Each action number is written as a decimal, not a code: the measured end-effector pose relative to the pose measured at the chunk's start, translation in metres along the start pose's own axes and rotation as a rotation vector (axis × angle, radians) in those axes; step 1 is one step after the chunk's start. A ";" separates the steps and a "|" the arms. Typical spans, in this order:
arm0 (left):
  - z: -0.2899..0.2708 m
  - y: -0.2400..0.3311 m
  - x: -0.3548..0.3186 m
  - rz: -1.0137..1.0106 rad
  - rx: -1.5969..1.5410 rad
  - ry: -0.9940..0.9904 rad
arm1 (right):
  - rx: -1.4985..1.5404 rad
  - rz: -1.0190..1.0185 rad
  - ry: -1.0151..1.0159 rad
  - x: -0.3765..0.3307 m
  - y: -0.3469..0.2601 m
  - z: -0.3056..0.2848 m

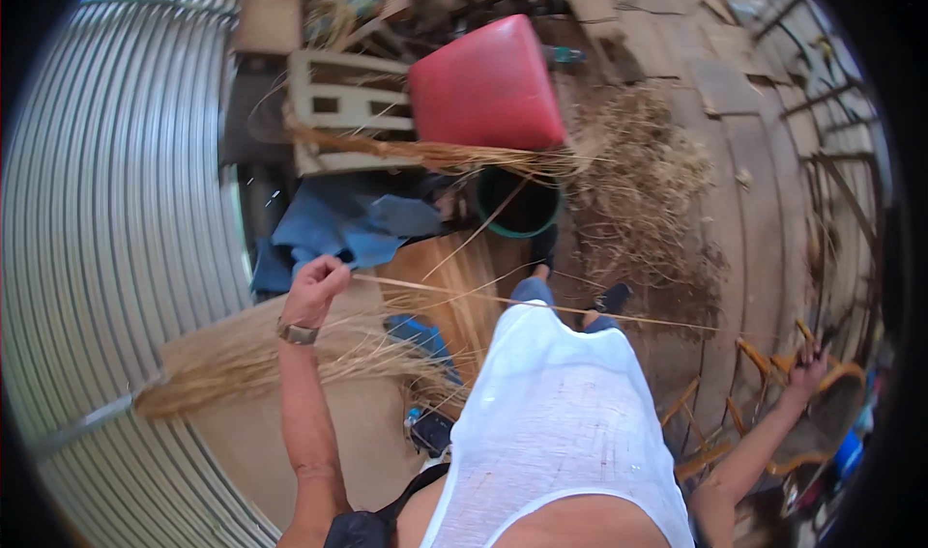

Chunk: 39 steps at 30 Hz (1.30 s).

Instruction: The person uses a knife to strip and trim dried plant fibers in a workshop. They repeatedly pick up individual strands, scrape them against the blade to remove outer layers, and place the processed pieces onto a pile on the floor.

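We see the left hand (317, 292) closed, pinching a long pale fibre strand (551, 305) that runs rightward across the top of the white shirt (561, 413). The right hand (810, 366) is small and blurred near the dark rim; we cannot tell what it grips, nor whether the strand reaches it. Shadow hides the inside of the green-rimmed bucket (512, 234).

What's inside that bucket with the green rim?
Only a dark interior shows in the bucket, with a thin strip crossing its mouth. The bundle of strips overlaps its far edge, and anything deeper down is too dark to tell.
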<state>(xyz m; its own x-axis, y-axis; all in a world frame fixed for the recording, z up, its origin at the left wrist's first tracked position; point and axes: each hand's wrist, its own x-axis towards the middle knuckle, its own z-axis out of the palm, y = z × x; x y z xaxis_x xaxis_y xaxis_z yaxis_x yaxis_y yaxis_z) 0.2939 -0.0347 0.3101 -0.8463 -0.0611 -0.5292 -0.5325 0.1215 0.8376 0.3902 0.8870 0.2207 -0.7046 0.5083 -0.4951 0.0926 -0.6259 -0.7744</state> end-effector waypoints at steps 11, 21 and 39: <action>0.082 -0.006 0.207 -0.131 2.027 -0.628 | -0.285 -0.604 0.432 -0.178 -0.159 -0.082; 0.552 0.289 0.185 2.078 0.584 0.262 | -0.688 -0.607 0.649 -0.225 0.022 0.055; 0.514 0.000 0.098 1.053 0.929 -1.075 | -1.141 -0.680 0.049 -0.099 0.183 0.168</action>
<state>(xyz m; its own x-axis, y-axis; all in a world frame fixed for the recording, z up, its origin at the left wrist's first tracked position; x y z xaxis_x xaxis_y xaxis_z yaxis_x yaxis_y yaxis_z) 0.2179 0.4686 0.1882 -0.2083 0.9775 -0.0334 0.6878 0.1707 0.7056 0.3587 0.6228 0.1940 -0.8215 0.5563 0.1253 0.2853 0.5913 -0.7543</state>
